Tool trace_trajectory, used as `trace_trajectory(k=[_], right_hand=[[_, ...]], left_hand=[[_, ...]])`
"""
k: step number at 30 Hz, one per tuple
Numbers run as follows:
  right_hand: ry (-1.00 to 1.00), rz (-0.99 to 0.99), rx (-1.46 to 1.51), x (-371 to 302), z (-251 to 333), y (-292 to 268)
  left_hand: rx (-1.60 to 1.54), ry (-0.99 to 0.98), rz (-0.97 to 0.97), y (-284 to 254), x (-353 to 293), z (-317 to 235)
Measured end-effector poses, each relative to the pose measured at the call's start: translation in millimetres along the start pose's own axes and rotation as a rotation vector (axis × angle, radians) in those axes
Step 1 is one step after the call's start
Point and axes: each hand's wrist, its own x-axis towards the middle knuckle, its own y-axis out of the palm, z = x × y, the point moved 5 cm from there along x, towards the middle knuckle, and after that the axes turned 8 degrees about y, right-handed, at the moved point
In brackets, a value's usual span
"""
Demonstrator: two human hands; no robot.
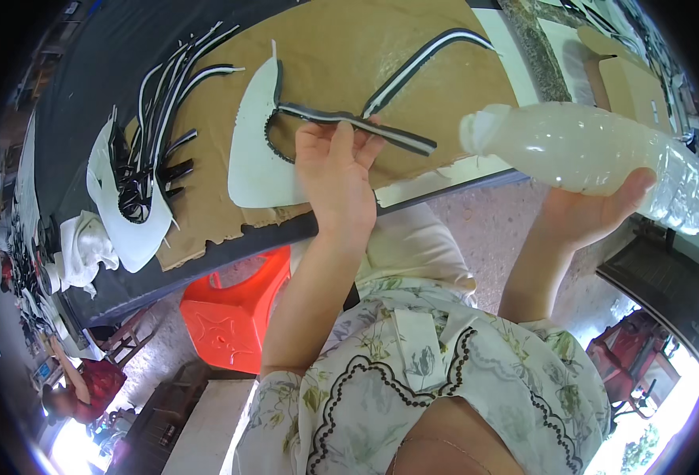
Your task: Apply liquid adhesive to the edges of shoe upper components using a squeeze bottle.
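Nearest the camera lay a floral top with dark scalloped trim (412, 388). Past it, an orange stool (234, 313) stood on the floor under the table's edge.

The right hand (594, 214) was closed around a clear plastic bottle (594, 150) of cloudy liquid, holding it tipped on its side in the air, capped end toward the table. The bottle bore no label that could be seen.

The left hand (337, 174) rested on a cardboard sheet (349, 55), fingers pressing a black-and-white strap (365, 123); whether it gripped the strap could not be told. A white curved piece (254, 150) lay just beside it.

Farther left sat another white piece (128, 229) under a heap of straps (159, 127), with a white cloth (84, 249) near it. A long strap (424, 59) curved across the far cardboard.
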Motion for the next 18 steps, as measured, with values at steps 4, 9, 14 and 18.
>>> trace_trajectory(k=[4,9,14,18], right_hand=[[-0.071,0.037,0.104,-27,-17,29],[-0.408,0.240,-0.183,-32,-31,64],[-0.345,0.124,-0.545,-14,-27,25],[-0.237,0.025,-0.119,-10,-12,30]], left_hand=[[0.032,0.001,-0.014,14,-2,-2],[0.044,0.011,0.031,21,-1,-5],[0.055,0.038,0.031,17,5,-8],[0.112,0.073,0.024,15,5,-2]])
